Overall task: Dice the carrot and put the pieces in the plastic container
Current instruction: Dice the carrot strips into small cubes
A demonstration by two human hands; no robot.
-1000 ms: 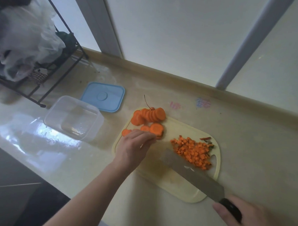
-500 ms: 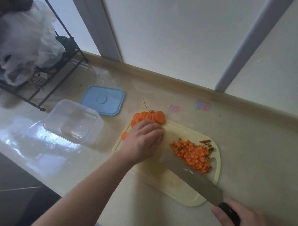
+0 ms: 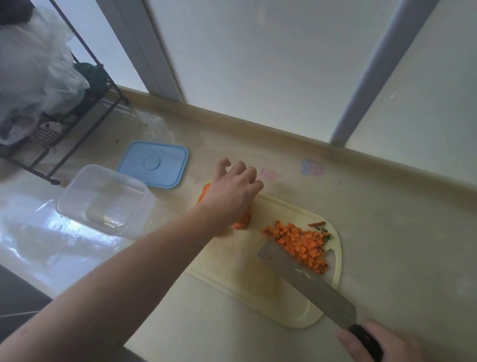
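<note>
A pale yellow cutting board (image 3: 244,279) lies on the counter. My left hand (image 3: 232,194) reaches over the board's far left end, fingers curled down around the carrot slices (image 3: 242,223), which it mostly hides. A heap of diced carrot (image 3: 301,243) sits at the board's right end. My right hand (image 3: 388,354) grips the black handle of a wide knife (image 3: 307,279), whose blade lies low over the board with its tip at the dice. The clear plastic container (image 3: 105,199) stands left of the board, with no carrot in it.
A blue lid (image 3: 153,163) lies flat behind the container. A black wire rack (image 3: 67,124) holding plastic bags (image 3: 29,70) stands at the far left. A raised ledge and window wall run along the counter's back. The counter's front edge is near my left forearm.
My left hand has moved away from me over the row of slices and now covers them. The knife and my right hand have hardly shifted.
</note>
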